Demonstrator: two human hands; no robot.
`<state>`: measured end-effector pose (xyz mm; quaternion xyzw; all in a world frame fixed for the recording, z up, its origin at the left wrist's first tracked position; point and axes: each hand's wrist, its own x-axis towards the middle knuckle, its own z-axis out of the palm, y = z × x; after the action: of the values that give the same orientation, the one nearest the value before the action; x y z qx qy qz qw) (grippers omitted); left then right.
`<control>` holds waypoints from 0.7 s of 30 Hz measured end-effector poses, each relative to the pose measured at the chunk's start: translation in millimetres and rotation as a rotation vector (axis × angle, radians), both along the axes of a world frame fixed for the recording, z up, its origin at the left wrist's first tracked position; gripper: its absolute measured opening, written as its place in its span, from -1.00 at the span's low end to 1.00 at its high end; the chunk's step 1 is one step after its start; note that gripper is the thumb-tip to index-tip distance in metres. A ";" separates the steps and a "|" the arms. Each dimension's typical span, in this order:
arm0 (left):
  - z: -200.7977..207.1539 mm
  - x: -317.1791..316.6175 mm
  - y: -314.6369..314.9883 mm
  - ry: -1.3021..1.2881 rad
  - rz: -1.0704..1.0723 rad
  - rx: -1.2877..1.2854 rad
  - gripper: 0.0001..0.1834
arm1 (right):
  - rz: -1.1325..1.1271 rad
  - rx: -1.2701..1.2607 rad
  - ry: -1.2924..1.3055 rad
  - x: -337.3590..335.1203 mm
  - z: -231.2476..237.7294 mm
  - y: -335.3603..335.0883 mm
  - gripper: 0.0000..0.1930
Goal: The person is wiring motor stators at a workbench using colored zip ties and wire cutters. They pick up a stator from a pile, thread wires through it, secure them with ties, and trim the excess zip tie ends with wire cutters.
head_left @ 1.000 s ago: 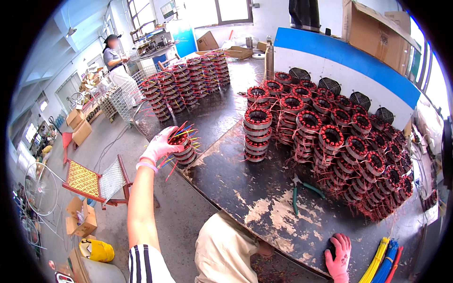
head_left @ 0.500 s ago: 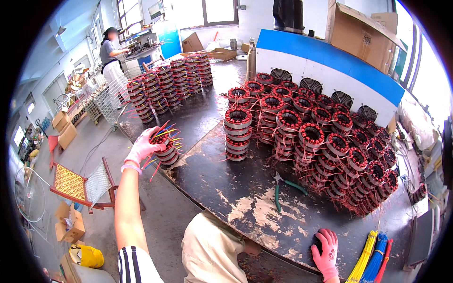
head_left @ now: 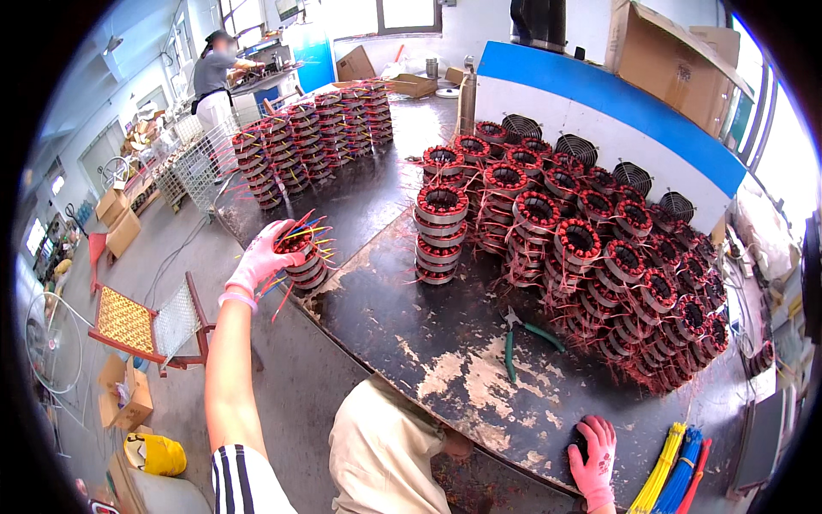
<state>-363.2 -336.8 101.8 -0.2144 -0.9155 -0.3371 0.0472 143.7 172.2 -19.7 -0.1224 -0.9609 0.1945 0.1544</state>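
Pink gloves cover both hands. My left hand reaches out to the table's left edge, its fingers closed round the top ring of a short stack of wound motor stators. Red, yellow and blue wire leads stick out from that stack. Part of the top ring is hidden by the glove. My right hand rests on the table at the front right, fingers laid on the surface and thumb apart, holding nothing. Close to its right lie bundles of yellow, blue and red sleeves or wires.
Green-handled cutters lie mid-table. Many stacked red-wound stators fill the right side; more stacks with coloured leads stand at the far left. A chair stands left of the table. A co-worker stands at the back.
The whole view has shifted slightly. My left hand stays on the short stator stack, and my right hand keeps its place on the table. The co-worker's posture has changed a little.
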 end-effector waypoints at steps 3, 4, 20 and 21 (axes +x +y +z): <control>-1.0 -2.6 -6.5 0.025 0.021 -0.068 0.00 | 0.000 -0.009 -0.003 -1.2 1.1 -1.3 -0.53; 0.7 -2.4 -6.8 0.035 0.019 -0.111 -0.02 | -0.002 -0.009 -0.003 -1.1 1.9 -1.5 -0.53; -5.2 -8.6 -5.9 -0.007 0.003 0.073 -0.18 | -0.001 -0.009 0.004 -1.4 0.5 -1.1 -0.52; -5.3 -9.7 -4.8 0.004 0.002 0.062 -0.17 | -0.004 -0.006 0.000 -0.9 0.0 -0.6 -0.52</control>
<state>-373.0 -341.5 96.5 -0.2126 -0.9048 -0.3647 0.0560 142.7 171.6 -19.7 -0.1248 -0.9601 0.1970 0.1543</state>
